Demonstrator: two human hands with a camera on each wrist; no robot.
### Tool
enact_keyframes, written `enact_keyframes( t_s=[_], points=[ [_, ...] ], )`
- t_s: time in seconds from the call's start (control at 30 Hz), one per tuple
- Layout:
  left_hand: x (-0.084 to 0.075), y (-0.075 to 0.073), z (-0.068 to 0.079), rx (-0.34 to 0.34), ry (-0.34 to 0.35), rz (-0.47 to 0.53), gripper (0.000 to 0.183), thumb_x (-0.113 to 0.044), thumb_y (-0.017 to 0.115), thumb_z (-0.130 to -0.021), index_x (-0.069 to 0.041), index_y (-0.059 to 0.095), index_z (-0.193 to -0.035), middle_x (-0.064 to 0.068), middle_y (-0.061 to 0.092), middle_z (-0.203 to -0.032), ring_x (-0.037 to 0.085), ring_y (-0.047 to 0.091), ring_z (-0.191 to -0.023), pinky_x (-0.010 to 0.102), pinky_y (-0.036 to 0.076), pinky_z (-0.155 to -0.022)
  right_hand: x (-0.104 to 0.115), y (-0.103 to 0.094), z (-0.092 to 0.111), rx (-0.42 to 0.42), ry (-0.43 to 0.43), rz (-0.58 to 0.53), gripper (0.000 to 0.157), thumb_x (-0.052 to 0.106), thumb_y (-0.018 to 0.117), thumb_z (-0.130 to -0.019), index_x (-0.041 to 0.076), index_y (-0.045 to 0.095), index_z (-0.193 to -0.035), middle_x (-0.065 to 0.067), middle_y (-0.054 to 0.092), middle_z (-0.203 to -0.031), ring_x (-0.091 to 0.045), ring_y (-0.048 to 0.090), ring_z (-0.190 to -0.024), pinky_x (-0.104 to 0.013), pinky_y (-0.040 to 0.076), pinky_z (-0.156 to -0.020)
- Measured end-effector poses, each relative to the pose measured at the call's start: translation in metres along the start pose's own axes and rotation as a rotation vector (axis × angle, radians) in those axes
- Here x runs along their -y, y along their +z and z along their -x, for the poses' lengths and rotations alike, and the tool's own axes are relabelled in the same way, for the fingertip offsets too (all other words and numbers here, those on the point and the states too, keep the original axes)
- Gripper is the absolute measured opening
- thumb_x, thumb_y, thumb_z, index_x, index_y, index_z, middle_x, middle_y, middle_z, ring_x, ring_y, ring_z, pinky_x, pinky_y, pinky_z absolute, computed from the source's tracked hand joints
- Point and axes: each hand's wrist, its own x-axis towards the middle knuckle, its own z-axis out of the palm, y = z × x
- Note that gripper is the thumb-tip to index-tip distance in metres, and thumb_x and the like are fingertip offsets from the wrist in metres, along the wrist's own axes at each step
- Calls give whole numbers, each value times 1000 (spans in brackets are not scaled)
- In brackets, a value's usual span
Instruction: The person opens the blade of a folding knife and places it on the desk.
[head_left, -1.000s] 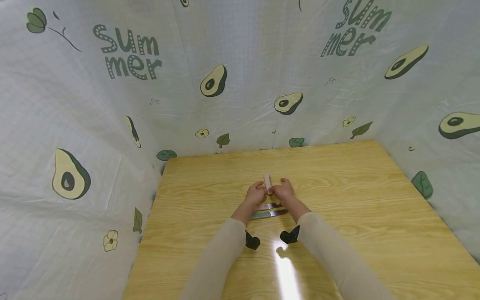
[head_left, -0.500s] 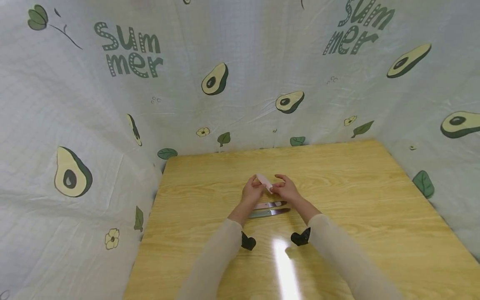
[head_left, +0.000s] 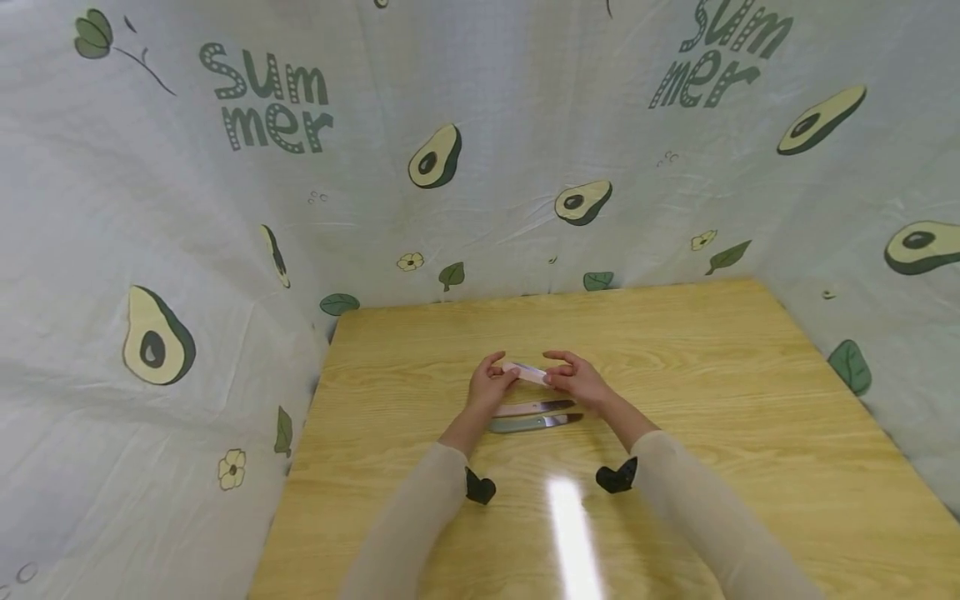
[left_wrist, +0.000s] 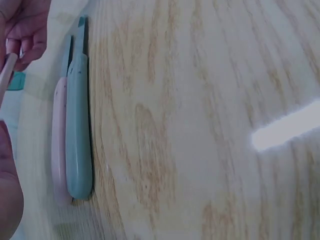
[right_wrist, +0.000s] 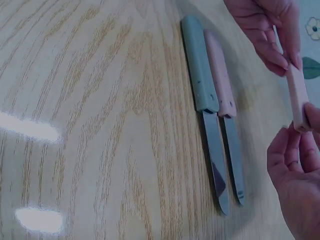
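Observation:
Both hands hold a slim pale pink folding knife, folded, above the table's far half. My left hand pinches its left end between thumb and fingers. At the other end, the thumb and fingers of my right hand grip it. A thin bluish line runs along its upper edge in the head view. Just nearer to me, a pink-handled knife and a green-handled knife lie side by side, blades out and pointing right. In the left wrist view, most of the held knife is out of frame.
The wood-grain table spreads around the hands, with a bright light reflection near its front. A white cloth printed with avocados and leaves hangs behind and along both sides.
The held pink knife has swung from pointing away from me to lying crosswise. My hands have moved apart, the left to the left and the right to the right.

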Motion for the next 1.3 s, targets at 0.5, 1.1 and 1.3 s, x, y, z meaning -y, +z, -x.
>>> enact_keyframes(
  t_s=[0.5, 1.1, 1.3],
  points=[
    [2, -9, 16, 68, 47, 39, 57, 10, 64, -86, 7, 43, -139, 1, 56, -82, 6, 64, -70, 25, 60, -76, 6, 1, 5, 39, -1, -40, 29, 7, 59, -96, -13, 56, -116, 4, 66, -91, -11, 66, -88, -42, 54, -94],
    [-2, -28, 28, 201, 35, -139, 50, 0, 68, -88, 4, 51, -135, 1, 68, -90, 4, 66, -77, 25, 59, -80, 8, 11, 6, 175, -12, 57, 33, 13, 59, -97, -10, 58, -119, -4, 64, -101, -14, 68, -92, -47, 53, -94],
    [-3, -31, 31, 245, 3, -166, 50, -7, 67, -90, -1, 51, -137, -1, 67, -92, 5, 67, -79, 38, 58, -88, 16, 17, 6, 209, -1, 136, 37, 22, 61, -96, -7, 62, -119, -3, 68, -98, -27, 70, -95, -48, 56, -90]
  ],
)
